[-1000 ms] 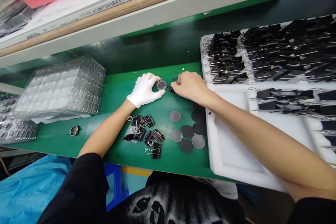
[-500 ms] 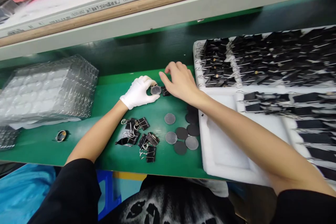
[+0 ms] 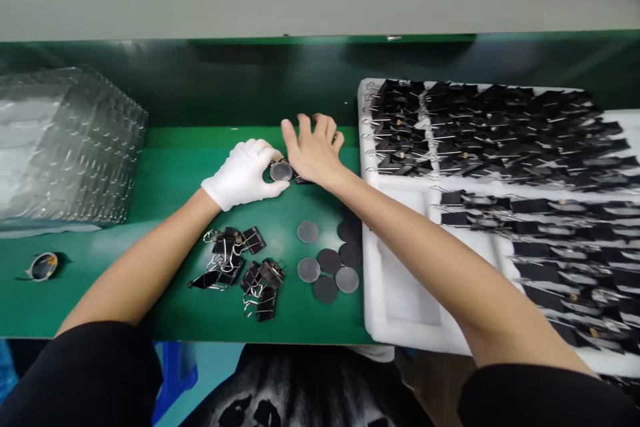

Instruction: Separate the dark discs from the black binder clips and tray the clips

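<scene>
Here we have our gloved left hand (image 3: 245,173) gripping a small round part (image 3: 281,171) between thumb and fingers, just above the green table (image 3: 175,310). Our bare right hand (image 3: 314,150) is open, fingers spread, right beside it, partly covering a black clip (image 3: 302,180). Nearer us lie loose binder clips (image 3: 227,257) and, to their right, round discs (image 3: 329,261), next to the white tray (image 3: 373,280).

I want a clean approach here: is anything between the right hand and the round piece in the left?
Only a small black piece, possibly a clip, shows beside the round piece, partly hidden by the right hand. The left hand grips from the opposite side.
</scene>
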`<action>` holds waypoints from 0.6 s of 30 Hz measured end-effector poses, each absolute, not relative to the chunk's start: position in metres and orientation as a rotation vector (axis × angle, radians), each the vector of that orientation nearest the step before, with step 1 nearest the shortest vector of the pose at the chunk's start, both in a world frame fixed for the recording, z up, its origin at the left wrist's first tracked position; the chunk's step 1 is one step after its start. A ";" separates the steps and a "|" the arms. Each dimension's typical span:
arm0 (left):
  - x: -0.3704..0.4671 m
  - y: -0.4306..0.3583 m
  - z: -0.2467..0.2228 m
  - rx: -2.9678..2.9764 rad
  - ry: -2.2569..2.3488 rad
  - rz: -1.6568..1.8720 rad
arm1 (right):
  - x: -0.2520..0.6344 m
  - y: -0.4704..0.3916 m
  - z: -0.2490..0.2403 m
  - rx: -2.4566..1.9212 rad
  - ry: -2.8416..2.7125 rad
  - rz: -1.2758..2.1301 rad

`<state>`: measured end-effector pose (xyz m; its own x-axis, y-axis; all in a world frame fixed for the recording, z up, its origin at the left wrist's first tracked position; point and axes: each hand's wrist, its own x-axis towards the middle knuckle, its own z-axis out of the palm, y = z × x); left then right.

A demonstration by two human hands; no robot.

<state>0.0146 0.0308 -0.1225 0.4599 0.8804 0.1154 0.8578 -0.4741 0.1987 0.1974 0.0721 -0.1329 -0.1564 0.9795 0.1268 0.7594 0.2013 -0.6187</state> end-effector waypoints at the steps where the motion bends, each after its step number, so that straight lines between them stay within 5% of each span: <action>1: 0.015 0.031 -0.123 2.577 1.545 0.301 | 0.200 0.072 -0.133 -1.623 -1.985 0.564; 18: 0.028 0.029 -0.124 2.583 1.440 0.225 | 0.207 0.069 -0.138 -1.689 -2.011 0.399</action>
